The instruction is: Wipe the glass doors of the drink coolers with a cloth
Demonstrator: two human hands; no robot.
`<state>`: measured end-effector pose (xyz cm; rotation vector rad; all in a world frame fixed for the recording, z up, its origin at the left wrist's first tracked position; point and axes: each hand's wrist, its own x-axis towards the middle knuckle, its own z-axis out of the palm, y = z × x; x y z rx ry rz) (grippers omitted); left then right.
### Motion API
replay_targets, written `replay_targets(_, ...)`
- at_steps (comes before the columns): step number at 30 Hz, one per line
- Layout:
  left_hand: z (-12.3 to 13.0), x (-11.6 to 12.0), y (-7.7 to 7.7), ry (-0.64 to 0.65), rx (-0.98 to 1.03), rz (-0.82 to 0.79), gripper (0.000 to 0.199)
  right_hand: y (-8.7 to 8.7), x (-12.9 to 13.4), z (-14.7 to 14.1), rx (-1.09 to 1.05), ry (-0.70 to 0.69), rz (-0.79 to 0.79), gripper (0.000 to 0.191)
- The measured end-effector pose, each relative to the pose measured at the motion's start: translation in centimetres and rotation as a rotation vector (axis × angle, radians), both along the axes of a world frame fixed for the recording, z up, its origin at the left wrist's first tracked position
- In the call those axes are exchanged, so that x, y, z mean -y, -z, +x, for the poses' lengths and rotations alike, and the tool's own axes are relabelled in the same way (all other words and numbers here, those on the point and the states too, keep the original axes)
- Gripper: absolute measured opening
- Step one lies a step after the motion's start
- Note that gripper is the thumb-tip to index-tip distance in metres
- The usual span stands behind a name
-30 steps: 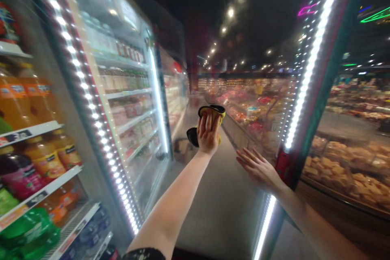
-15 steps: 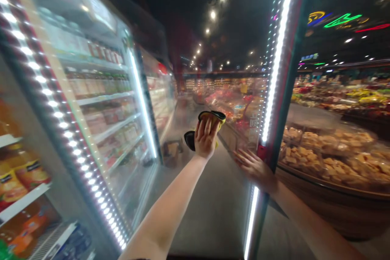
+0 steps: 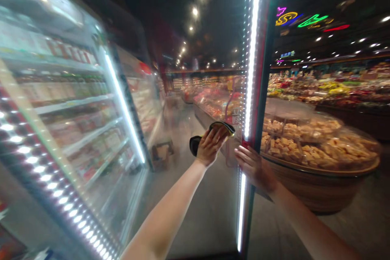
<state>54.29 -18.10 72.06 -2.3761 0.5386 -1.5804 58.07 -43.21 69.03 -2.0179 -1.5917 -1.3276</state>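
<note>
In the middle of the head view, my left hand (image 3: 209,148) presses a folded yellow and black cloth (image 3: 224,127) against a glass door (image 3: 195,207). Its fingers lie over the cloth, and a dark flap sticks out on the left. My right hand (image 3: 251,164) rests on the door's lit frame (image 3: 251,65), to the right of the cloth. Its fingers are stretched out across the light strip; the thumb is hidden.
Lit shelves with packaged drinks (image 3: 67,89) stand on the left, partly blurred. A cardboard box (image 3: 162,152) shows low behind the glass. At the right is a round wooden display (image 3: 317,189) heaped with packaged food. Neon signs (image 3: 312,21) hang beyond.
The view has turned left-to-right, so the shelves and door frame sit further left. My left hand and the cloth have shifted toward the door frame. The right hand's fingers now lie over the frame.
</note>
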Motion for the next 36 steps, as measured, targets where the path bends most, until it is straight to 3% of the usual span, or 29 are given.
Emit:
replay_targets(3, 1.6, 2.2, -0.4, -0.029, -0.042, -0.104, 0.058, 0.5, 0.8, -0.1, -0.03, 0.074, 0.025, 0.046)
replay_targets(9, 0.4, 1.7, 2.4, 0.194, -0.169, 0.132, 0.054, 1.2, 2.6, -0.7, -0.032, 0.153, 0.024, 0.045)
replay_targets(13, 1.8, 3.0, 2.2, 0.091, -0.077, -0.016, 0.057, 0.5, 3.1, -0.6, -0.049, 0.162, 0.057, 0.047)
replay_targets(15, 2.8, 4.1, 2.8, 0.035, -0.027, -0.067, 0.061, 0.5, 3.2, -0.5, -0.057, 0.155, 0.085, 0.047)
replay_targets(18, 2.6, 4.7, 5.9, 0.032, -0.016, 0.006, 0.06, 1.2, 3.1, -0.6, -0.072, 0.149, 0.109, 0.048)
replay_targets(21, 0.6, 3.6, 9.8, 0.083, -0.043, 0.128, 0.054, 2.5, 2.9, -1.1, -0.083, 0.151, 0.114, 0.046)
replay_targets(23, -0.7, 2.5, 11.0, 0.135, -0.071, 0.205, 0.051, 3.2, 2.8, -1.4, -0.075, 0.139, 0.109, 0.043)
replay_targets(25, -1.1, 1.5, 10.4, 0.172, -0.102, 0.26, 0.049, 3.5, 2.7, -1.6, -0.071, 0.124, 0.096, 0.041)
replay_targets(27, -0.7, 1.0, 8.4, 0.166, -0.118, 0.266, 0.05, 3.4, 2.6, -1.7, -0.079, 0.123, 0.098, 0.041)
replay_targets(29, 0.1, 0.9, 6.2, 0.095, -0.097, 0.194, 0.053, 3.3, 2.3, -1.7, -0.089, 0.125, 0.128, 0.042)
replay_targets(31, 0.6, 1.1, 5.1, 0.01, -0.05, 0.098, 0.057, 3.4, 1.8, -1.8, -0.096, 0.117, 0.171, 0.043)
replay_targets(33, 0.6, 1.4, 5.9, -0.008, -0.021, 0.081, 0.058, 3.8, 1.4, -2.0, -0.109, 0.101, 0.215, 0.045)
replay_targets(36, 0.1, 1.5, 8.7, 0.093, -0.055, 0.23, 0.052, 4.9, 0.7, -2.7, -0.138, 0.066, 0.243, 0.049)
